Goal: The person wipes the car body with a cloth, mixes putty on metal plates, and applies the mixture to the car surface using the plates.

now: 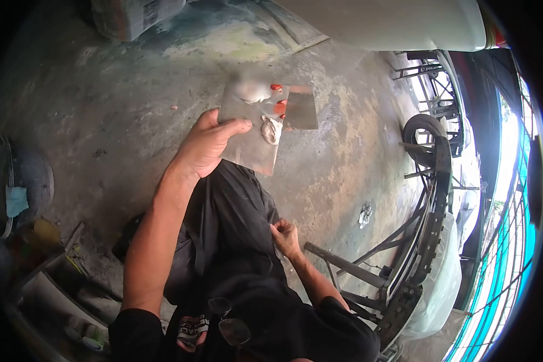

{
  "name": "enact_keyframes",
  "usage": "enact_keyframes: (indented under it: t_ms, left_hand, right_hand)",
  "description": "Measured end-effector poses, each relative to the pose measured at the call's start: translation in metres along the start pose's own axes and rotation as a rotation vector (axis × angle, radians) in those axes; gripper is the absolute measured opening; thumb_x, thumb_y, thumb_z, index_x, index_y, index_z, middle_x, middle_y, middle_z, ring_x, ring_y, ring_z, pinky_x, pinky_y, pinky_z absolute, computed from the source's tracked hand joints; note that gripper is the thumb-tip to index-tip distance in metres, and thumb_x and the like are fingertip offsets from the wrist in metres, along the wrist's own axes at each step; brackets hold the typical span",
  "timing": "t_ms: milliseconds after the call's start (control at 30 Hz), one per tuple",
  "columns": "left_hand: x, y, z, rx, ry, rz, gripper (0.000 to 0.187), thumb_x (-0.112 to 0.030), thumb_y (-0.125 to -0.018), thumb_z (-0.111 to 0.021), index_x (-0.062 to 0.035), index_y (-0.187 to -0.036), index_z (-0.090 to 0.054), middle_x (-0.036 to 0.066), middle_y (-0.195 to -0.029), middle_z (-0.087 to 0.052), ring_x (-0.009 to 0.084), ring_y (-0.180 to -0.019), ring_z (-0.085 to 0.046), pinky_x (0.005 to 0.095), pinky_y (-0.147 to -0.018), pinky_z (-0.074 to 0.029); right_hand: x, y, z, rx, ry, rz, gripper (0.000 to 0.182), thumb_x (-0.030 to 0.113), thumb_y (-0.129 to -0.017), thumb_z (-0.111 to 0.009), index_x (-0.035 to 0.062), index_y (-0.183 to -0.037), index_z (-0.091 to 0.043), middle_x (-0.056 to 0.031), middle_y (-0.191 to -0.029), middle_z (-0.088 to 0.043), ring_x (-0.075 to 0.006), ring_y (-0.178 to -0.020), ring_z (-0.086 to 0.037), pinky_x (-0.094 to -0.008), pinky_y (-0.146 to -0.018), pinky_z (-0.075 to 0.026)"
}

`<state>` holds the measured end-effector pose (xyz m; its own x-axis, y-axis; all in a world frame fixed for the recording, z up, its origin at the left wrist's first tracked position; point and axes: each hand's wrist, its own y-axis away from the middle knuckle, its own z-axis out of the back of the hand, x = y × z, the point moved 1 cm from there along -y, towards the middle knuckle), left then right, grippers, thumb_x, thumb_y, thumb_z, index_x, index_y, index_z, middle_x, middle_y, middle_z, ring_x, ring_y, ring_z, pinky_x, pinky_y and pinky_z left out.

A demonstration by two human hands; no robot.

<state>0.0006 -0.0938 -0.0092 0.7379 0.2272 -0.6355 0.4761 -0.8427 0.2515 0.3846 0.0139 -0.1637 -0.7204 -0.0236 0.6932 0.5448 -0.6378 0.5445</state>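
Observation:
My left hand grips a flat, translucent mixing plate, its thumb lying across the top face. A mound of whitish paste sits near the plate's far edge, partly blurred. Closer to me on the same plate is a smaller smear of grey-white paste. Red paste shows in streaks along the right edge. Beyond that edge, a darker square sheet sticks out. My right hand is closed by my knee, fingertips pinching the black trouser leg.
Stained concrete floor spreads around me. To the right stand a dark bumper-like part on a metal frame and a tyre. A pale panel overhangs the far side. Bins and clutter are at lower left.

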Motion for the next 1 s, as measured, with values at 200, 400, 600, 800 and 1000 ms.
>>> enact_keyframes:
  t_ms: [200,400,600,800,1000]
  left_hand:
    - [0.0,0.002,-0.002,-0.019,0.003,-0.034,0.027,-0.009,-0.089,-0.069,0.0009,-0.114,-0.061,0.008,-0.104,-0.069,0.0152,-0.093,-0.068,0.0355,-0.081,-0.058]
    - [0.003,0.001,0.001,-0.021,0.018,-0.01,0.029,-0.009,-0.09,-0.069,0.0012,-0.115,-0.061,0.008,-0.105,-0.069,0.0157,-0.094,-0.068,0.036,-0.081,-0.058]
    - [0.002,-0.002,0.002,-0.074,0.034,-0.054,0.026,-0.006,-0.089,-0.067,-0.0024,-0.115,-0.066,0.006,-0.103,-0.07,0.016,-0.093,-0.068,0.035,-0.08,-0.058]
    - [0.005,-0.011,0.014,-0.098,0.112,-0.091,0.024,-0.005,-0.089,-0.067,-0.0036,-0.113,-0.065,0.005,-0.103,-0.069,0.0163,-0.092,-0.068,0.036,-0.081,-0.057]
    - [-0.003,0.0,0.001,-0.159,0.124,-0.112,0.021,-0.006,-0.088,-0.067,-0.0063,-0.109,-0.065,0.004,-0.103,-0.069,0.0171,-0.092,-0.067,0.0376,-0.081,-0.057]
  right_hand:
    - [0.026,0.034,0.03,0.242,0.048,0.087,0.017,0.014,-0.099,-0.063,0.0002,-0.109,-0.064,-0.0037,-0.112,-0.064,-0.0095,-0.106,-0.056,-0.0286,-0.09,-0.047]
    - [0.025,0.063,0.099,0.715,0.12,-0.075,0.041,0.027,-0.102,-0.06,0.0015,-0.134,-0.057,-0.0045,-0.117,-0.066,-0.0094,-0.107,-0.058,-0.0267,-0.094,-0.047]
    - [-0.038,0.101,0.057,0.415,0.047,-0.133,0.034,0.02,-0.1,-0.061,0.0042,-0.13,-0.06,-0.0024,-0.116,-0.067,-0.0114,-0.106,-0.06,-0.0272,-0.093,-0.048]
    - [0.054,0.085,0.095,0.241,-0.133,-0.15,0.029,0.014,-0.095,-0.066,0.0029,-0.122,-0.066,-0.003,-0.109,-0.069,-0.0128,-0.098,-0.064,-0.0296,-0.089,-0.052]
    - [0.232,0.051,0.15,-0.076,-0.584,0.374,0.037,0.003,-0.094,-0.061,0.0036,-0.131,-0.057,-0.0026,-0.108,-0.067,-0.0074,-0.09,-0.063,-0.0217,-0.075,-0.053]
